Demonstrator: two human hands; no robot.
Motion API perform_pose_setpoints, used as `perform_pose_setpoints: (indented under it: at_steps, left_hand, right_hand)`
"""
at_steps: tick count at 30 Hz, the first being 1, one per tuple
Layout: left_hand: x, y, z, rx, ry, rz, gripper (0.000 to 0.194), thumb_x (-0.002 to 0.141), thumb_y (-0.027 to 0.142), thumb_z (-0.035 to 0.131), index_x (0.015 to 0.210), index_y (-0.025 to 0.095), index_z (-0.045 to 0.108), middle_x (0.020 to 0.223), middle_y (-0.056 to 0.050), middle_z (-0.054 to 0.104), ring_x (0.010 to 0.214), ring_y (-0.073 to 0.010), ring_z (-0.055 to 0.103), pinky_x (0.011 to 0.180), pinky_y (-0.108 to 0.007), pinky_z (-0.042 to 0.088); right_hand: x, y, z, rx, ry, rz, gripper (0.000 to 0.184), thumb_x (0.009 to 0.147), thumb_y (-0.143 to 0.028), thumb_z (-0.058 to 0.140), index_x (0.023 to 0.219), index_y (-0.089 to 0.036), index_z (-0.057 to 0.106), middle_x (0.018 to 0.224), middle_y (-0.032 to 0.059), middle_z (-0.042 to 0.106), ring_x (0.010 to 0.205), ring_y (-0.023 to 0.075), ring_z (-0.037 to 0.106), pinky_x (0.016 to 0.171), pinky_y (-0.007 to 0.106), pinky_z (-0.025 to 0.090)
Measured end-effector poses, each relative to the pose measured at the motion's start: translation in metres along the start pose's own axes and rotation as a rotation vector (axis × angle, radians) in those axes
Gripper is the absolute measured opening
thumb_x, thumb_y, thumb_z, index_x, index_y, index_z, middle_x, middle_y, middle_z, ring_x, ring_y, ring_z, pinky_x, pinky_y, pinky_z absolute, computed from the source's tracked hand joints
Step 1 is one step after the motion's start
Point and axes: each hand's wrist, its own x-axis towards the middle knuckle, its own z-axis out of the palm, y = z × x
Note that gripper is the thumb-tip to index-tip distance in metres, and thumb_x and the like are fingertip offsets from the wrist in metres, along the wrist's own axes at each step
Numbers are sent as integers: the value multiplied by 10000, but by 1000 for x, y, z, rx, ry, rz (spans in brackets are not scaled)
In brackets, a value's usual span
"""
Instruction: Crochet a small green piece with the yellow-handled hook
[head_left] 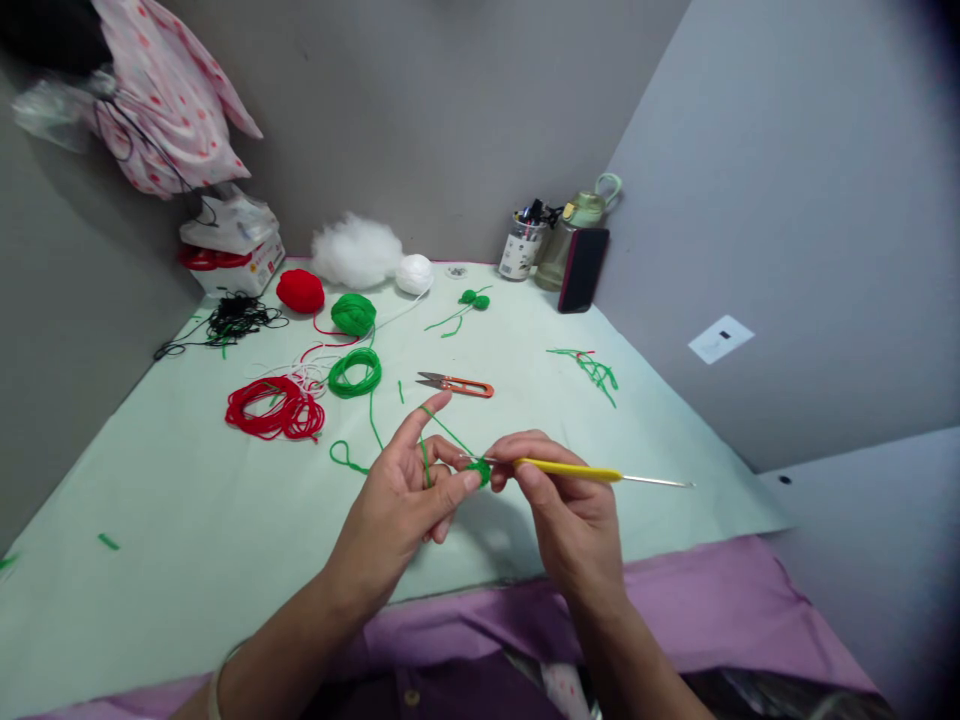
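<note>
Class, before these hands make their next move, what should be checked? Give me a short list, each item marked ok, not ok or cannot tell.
1. Hook in the right hand, held by its yellow handle: ok.
2. Green piece pinched in the left hand: ok.
3. Yarn looped over the raised left index finger: ok.
4. Hook's tip seated in a stitch: cannot tell, too small.
5. Scissors set down on the table: ok.
6. Table free of green scraps: not ok.
</note>
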Motion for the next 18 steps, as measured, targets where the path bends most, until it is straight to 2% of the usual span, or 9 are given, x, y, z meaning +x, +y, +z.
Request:
perform_pose_setpoints:
  at_steps: [5,10,14,18]
  left_hand:
    - [0,1,1,-15,-12,-7,972,777,144,914,1629,234,456,853,79,649,464,-11,480,465,-164,368]
    - [0,0,-1,-17,-15,-17,903,788,138,906,1591,226,503,882,66,668,460,-14,514,450,-160,391]
    - [0,-2,1,-48,-46,-20,898,818,170,897,1607,208,471,870,54,673,501,-70,630,482,-198,490]
    - [-1,-2,3,-61,-15,0,835,832,237,912,1567,192,517,872,42,671,609,-120,726,581,-233,581]
  right_hand:
    - [-3,2,0,-5,-12,-12,151,1046,-274,701,1065,-288,851,985,39,791,849,161,704,778,301,580]
    - [-1,5,-1,145,44,68,156,1044,-339,702,1002,-252,825,962,40,816,771,151,713,765,306,595]
    - [2,1,0,211,67,104,206,1022,-393,723,929,-219,782,919,55,822,712,165,718,720,326,614]
    - [0,-2,-3,167,28,55,200,1063,-360,664,955,-228,768,939,52,821,755,168,730,737,320,617]
